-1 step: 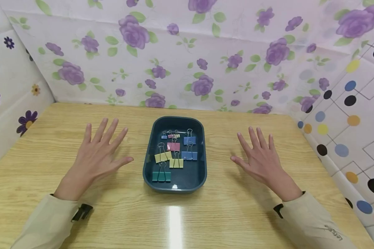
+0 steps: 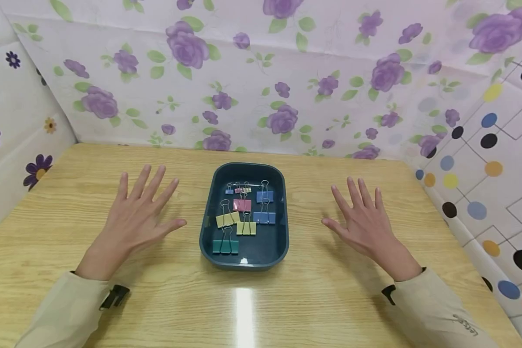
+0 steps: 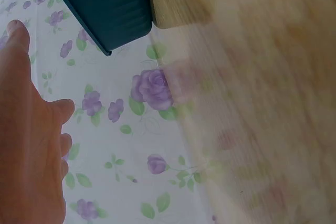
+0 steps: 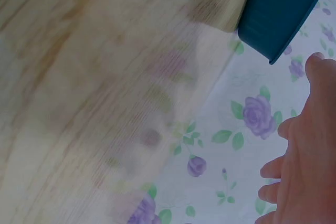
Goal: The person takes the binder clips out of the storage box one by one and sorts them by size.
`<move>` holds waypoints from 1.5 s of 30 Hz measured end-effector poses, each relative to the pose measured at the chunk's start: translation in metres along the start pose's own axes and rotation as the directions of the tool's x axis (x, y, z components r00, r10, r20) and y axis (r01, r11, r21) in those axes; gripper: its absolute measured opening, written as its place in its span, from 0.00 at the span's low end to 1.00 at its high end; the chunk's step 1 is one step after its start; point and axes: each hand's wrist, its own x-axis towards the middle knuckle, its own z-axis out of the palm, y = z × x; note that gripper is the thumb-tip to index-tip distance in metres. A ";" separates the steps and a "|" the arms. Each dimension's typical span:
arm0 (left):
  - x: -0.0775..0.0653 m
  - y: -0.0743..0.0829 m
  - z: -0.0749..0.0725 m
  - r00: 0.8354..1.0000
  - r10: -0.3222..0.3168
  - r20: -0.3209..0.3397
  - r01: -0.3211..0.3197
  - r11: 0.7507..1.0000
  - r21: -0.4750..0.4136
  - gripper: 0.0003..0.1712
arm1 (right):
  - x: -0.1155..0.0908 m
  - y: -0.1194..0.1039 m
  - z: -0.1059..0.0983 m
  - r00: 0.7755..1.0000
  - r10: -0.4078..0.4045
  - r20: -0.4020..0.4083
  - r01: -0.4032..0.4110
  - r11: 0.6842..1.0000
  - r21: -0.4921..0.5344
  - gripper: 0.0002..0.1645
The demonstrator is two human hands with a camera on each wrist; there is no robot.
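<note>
A dark teal plastic tray point(image 2: 249, 265) stands mid-table between the hands, holding several binder clips. Nearest its front lies a green binder clip point(image 2: 225, 247), with a yellow binder clip point(image 2: 246, 228) and a tilted yellow one behind. Two blue binder clips lie along the right side, and a pink binder clip point(image 2: 242, 205) is near the centre. Tiny clips, among them a small blue clip point(image 2: 229, 192), sit at the back. My left hand point(image 2: 132, 217) is left of the tray, fingers spread, holding nothing. To the right, my right hand point(image 2: 367, 222) is likewise spread and apart from the tray.
The wooden table point(image 2: 309, 299) carries a bright light reflection in front of the tray. A purple-flowered cloth point(image 2: 252, 82) hangs behind it. Patterned sheets stand at both sides, one with dots point(image 2: 476, 210) on the right.
</note>
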 end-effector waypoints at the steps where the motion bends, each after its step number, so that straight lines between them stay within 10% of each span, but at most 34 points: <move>1: 0.000 0.000 0.001 1.000 0.003 -0.004 -0.003 1.000 -0.002 0.55 | 0.000 0.000 0.000 1.000 0.003 0.004 -0.003 1.000 0.001 0.47; 7: -0.001 0.008 0.002 0.999 -0.016 0.043 0.021 0.993 -0.112 0.49 | -0.003 0.001 0.003 0.998 0.029 0.064 -0.030 1.000 0.009 0.48; 10: -0.001 0.020 -0.004 0.990 -0.064 0.124 0.098 0.951 -0.294 0.42 | -0.005 0.001 0.006 0.995 0.036 0.088 -0.037 0.999 0.009 0.48; 16: 0.007 0.038 -0.011 0.958 -0.138 0.251 0.270 0.730 -0.627 0.40 | -0.007 0.000 0.008 0.993 0.029 0.115 -0.038 0.996 0.082 0.44; 31: 0.023 0.057 0.005 0.876 -0.233 0.421 0.479 0.331 -0.813 0.33 | -0.004 -0.016 0.009 0.993 -0.041 0.114 -0.001 0.936 0.352 0.43; 40: 0.033 0.057 0.012 0.781 -0.240 0.577 0.580 -0.066 -0.812 0.30 | 0.011 -0.035 -0.002 0.999 -0.017 0.041 -0.012 0.797 0.604 0.34; 45: 0.037 0.058 0.017 0.759 -0.241 0.605 0.593 -0.128 -0.795 0.28 | 0.020 -0.047 -0.012 0.999 0.035 0.038 -0.051 0.715 0.697 0.26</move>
